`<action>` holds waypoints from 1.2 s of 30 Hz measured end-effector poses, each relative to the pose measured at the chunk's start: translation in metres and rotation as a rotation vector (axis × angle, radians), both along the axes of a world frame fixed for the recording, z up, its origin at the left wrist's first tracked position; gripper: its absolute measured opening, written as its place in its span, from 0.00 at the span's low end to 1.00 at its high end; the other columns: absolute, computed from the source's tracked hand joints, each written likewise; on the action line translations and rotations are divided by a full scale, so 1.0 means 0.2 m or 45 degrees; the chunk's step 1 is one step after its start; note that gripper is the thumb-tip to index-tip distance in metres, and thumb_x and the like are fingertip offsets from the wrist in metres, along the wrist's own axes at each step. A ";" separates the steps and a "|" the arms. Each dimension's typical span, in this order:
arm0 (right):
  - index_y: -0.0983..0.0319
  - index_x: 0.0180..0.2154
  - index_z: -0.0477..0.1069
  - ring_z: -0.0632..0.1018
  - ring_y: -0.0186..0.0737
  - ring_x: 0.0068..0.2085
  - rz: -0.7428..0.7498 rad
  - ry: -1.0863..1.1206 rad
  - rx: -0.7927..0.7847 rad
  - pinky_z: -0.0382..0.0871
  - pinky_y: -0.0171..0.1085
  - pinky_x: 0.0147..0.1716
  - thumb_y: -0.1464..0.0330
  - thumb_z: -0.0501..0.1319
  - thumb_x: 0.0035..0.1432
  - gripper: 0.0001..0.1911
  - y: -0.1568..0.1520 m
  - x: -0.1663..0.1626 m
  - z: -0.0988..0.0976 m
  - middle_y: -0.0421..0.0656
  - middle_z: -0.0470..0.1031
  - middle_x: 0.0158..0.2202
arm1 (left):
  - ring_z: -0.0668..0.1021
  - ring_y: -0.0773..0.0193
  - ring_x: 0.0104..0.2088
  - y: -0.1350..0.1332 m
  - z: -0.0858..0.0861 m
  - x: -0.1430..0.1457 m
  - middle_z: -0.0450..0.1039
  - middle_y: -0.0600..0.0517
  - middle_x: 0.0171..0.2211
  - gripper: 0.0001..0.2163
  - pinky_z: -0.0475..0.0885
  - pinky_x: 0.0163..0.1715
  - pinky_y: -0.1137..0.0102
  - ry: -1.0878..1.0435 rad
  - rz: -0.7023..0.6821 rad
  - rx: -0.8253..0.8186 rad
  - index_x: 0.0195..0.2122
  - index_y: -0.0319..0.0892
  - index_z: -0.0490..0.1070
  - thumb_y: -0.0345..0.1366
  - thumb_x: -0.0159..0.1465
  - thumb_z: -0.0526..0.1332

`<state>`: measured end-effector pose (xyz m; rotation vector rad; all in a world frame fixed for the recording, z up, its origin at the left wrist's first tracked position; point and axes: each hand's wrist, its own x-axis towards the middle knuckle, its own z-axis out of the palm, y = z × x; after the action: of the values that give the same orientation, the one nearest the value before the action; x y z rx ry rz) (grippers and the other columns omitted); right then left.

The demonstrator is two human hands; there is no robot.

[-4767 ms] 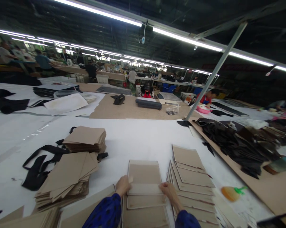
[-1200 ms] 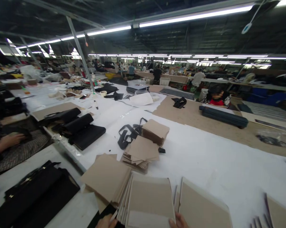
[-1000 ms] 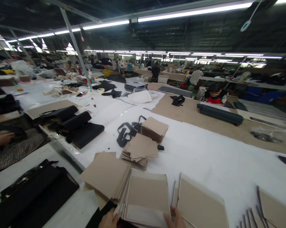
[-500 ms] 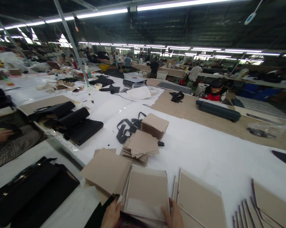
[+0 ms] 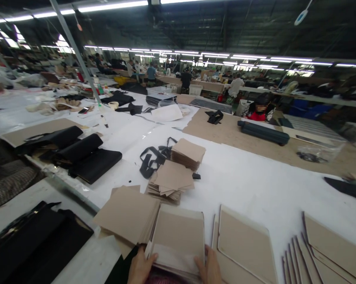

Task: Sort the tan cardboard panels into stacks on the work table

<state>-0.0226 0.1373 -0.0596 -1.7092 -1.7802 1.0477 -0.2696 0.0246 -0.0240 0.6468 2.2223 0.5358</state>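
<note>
A tan cardboard panel (image 5: 179, 227) with pale edges lies on top of a stack at the front middle of the white table. My left hand (image 5: 141, 265) grips the stack's near left corner, its thumb on the top face. On the opposite side, my right hand (image 5: 209, 265) holds the near right edge, thumb on top and fingers along the side. Left of this stack, and close against it, is a pile of plain tan boards (image 5: 127, 213). More edged panels (image 5: 244, 240) lie just right of my right hand. The stack's underside is hidden.
Smaller board pieces (image 5: 174, 175) and black straps (image 5: 151, 159) lie beyond the stack. Fanned panels (image 5: 334, 244) are at the right. Folded black pieces (image 5: 95, 163) rest at the left table edge, with another black piece (image 5: 44, 240) nearer. A person (image 5: 259, 110) is across the table.
The view has shifted slightly, so most things appear further left. My left thumb now lies over the panel's top face. Both hands stay at the stack's near sides.
</note>
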 end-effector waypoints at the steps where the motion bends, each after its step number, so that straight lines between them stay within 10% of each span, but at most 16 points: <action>1: 0.72 0.47 0.65 0.73 0.57 0.47 0.000 -0.004 0.005 0.65 0.47 0.50 0.58 0.55 0.45 0.31 0.00 0.00 0.01 0.60 0.72 0.44 | 0.77 0.48 0.45 0.00 -0.01 0.01 0.76 0.38 0.42 0.20 0.68 0.43 0.65 0.007 0.004 -0.015 0.47 0.34 0.63 0.41 0.57 0.55; 11: 0.64 0.46 0.66 0.78 0.48 0.31 -0.107 0.224 -0.407 0.71 0.42 0.26 0.53 0.54 0.45 0.29 0.03 0.14 0.15 0.52 0.76 0.38 | 0.78 0.52 0.42 0.00 -0.06 0.00 0.77 0.42 0.38 0.22 0.70 0.40 0.67 -0.005 0.078 -0.018 0.48 0.34 0.63 0.43 0.56 0.56; 19: 0.64 0.37 0.72 0.76 0.44 0.30 -0.011 0.466 -0.416 0.69 0.38 0.26 0.49 0.57 0.46 0.26 0.03 0.13 0.24 0.46 0.77 0.28 | 0.80 0.52 0.36 0.00 -0.06 0.00 0.77 0.44 0.35 0.24 0.71 0.36 0.66 -0.042 0.126 0.016 0.48 0.33 0.63 0.43 0.54 0.58; 25: 0.63 0.46 0.69 0.78 0.44 0.37 0.206 0.692 -0.635 0.70 0.40 0.34 0.47 0.60 0.46 0.32 -0.05 -0.02 0.18 0.50 0.77 0.40 | 0.77 0.59 0.21 0.00 -0.03 0.03 0.76 0.48 0.27 0.23 0.69 0.23 0.68 -0.093 0.180 0.042 0.49 0.33 0.61 0.42 0.56 0.55; 36: 0.64 0.38 0.72 0.74 0.41 0.27 0.071 0.700 -0.615 0.68 0.38 0.24 0.48 0.62 0.43 0.28 0.03 0.09 0.24 0.44 0.73 0.27 | 0.73 0.62 0.15 0.00 -0.03 0.06 0.72 0.53 0.19 0.20 0.65 0.17 0.70 -0.119 0.310 0.123 0.44 0.35 0.64 0.41 0.53 0.59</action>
<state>-0.0038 0.1442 -0.0116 -1.4126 -1.2910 1.8731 -0.2582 0.0241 -0.0300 0.3918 2.2101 0.7841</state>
